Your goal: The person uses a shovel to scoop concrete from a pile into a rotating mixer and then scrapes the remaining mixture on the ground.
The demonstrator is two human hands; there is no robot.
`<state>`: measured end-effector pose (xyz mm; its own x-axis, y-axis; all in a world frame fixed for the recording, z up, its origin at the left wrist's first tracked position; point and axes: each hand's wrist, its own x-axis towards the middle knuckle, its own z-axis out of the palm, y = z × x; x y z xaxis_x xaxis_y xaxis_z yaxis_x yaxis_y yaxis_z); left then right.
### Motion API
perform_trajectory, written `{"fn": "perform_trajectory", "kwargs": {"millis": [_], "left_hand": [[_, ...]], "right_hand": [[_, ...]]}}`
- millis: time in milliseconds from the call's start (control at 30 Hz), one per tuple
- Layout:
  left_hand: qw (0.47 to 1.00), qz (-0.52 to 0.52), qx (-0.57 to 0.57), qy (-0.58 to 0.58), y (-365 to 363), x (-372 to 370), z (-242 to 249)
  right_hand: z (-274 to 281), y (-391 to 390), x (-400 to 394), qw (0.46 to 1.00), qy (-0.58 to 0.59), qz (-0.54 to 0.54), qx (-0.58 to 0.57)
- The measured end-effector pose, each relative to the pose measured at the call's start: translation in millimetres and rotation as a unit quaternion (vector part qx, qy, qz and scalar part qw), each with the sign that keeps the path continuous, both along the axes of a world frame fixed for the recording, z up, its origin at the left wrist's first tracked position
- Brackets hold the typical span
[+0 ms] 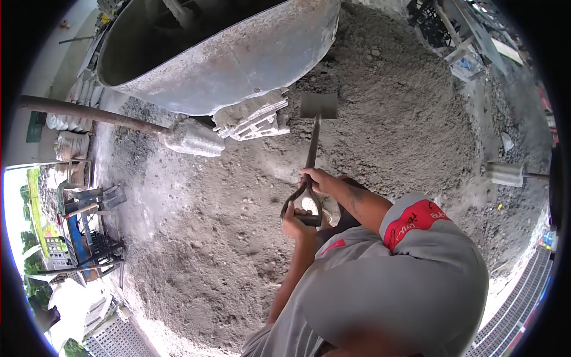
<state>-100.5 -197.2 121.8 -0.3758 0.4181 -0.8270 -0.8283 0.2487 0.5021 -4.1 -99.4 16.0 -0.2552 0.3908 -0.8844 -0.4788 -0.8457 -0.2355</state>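
Loose grey sand (392, 113) lies around the dark-shafted, flat-bladed shovel (313, 144), its blade (309, 105) toward twelve o'clock, likely stiff and blade-heavy, best held where the left hand (294, 226) wraps its D-shaped handle (309, 220) and the right hand (319, 181) encircles the upper shaft.

A shovel (311, 146) lies along the middle of the frame, its square, broad blade (319, 106) at the upper centre, dull grey and dusty, resting on the rough grey mix (392, 89). The straight, dark shaft runs down from the blade, leaning slightly left, and splits into a fork that carries the crosswise grip near the centre. The person's left hand (295, 221) closes round that grip; the right hand (317, 180) wraps the shaft just above the fork. A pale, slatted piece (256, 122) lies left of the blade, apart from it.
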Motion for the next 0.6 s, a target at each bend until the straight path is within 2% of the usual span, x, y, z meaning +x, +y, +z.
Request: {"fn": "perform_trajectory", "kwargs": {"millis": [33,100,167,200,233,400,500,533,567,600], "left_hand": [[0.995,-0.009,-0.051,0.089,38.2,22.2,-22.9],[0.994,0.058,0.067,-0.069,61.9,26.3,-10.0],[0.986,0.056,0.099,-0.122,78.5,28.7,8.5],[0.987,0.043,0.11,-0.105,88.1,31.8,12.7],[0.981,0.046,0.152,-0.112,98.4,35.7,6.0],[0.974,0.036,0.163,-0.154,134.1,42.3,36.4],[0.978,0.027,0.125,-0.166,151.7,39.0,58.1],[0.979,0.045,0.113,-0.162,161.0,38.0,62.1],[0.969,0.047,0.16,-0.182,167.5,32.9,49.3],[0.974,0.034,0.174,-0.139,197.1,46.2,18.7]], "right_hand": [[17.0,0.2,3.7,0.997,-0.001,0.076,0.015],[27.7,5.8,12.7,0.977,-0.06,0.187,0.085],[27.6,14.7,22.1,0.994,-0.017,0.099,0.049],[66.0,22.8,23.0,0.995,-0.048,0.085,0.026],[55.2,32.1,29.9,0.999,0.014,0.024,0.033],[92.1,65.5,35.4,0.998,0.064,-0.028,-0.005],[120.4,81.0,33.8,1.0,0.001,0.02,0.008],[100.1,89.2,37.0,0.997,-0.023,0.067,0.016],[65.7,98.2,35.2,0.995,0.006,0.082,0.052],[80.5,137.6,46.9,0.989,-0.043,0.128,0.058]]}}
